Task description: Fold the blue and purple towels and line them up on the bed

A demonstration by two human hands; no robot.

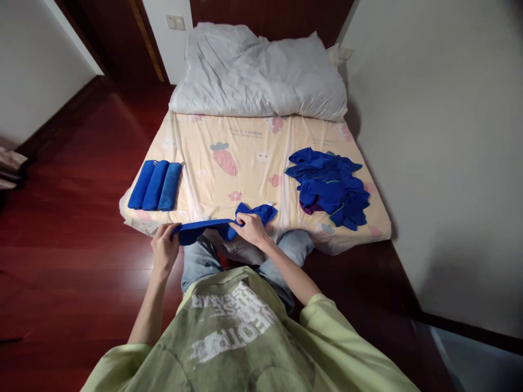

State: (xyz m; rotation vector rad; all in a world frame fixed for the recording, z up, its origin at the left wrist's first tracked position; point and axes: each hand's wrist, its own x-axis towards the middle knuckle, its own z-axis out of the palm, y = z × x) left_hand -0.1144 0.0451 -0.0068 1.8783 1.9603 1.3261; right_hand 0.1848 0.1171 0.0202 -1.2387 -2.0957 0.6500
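A blue towel (207,224) is stretched along the front edge of the bed, between my two hands. My left hand (165,247) pinches its left end. Farther right along the edge, my right hand (250,228) grips it, fingers closed. Past my right hand, the loose end of the towel lies bunched on the sheet, with a small white tag showing. Three rolled blue towels (155,185) lie side by side at the bed's left. On the right is a crumpled heap of blue towels (333,185), with a bit of purple cloth (309,206) at its lower left.
The bed (204,169) has a cream sheet printed with carrots and bunnies. A folded pale quilt (261,76) lies across its far end. A white wall (441,136) runs close along the right side. Dark red wood floor (81,218) extends on the left.
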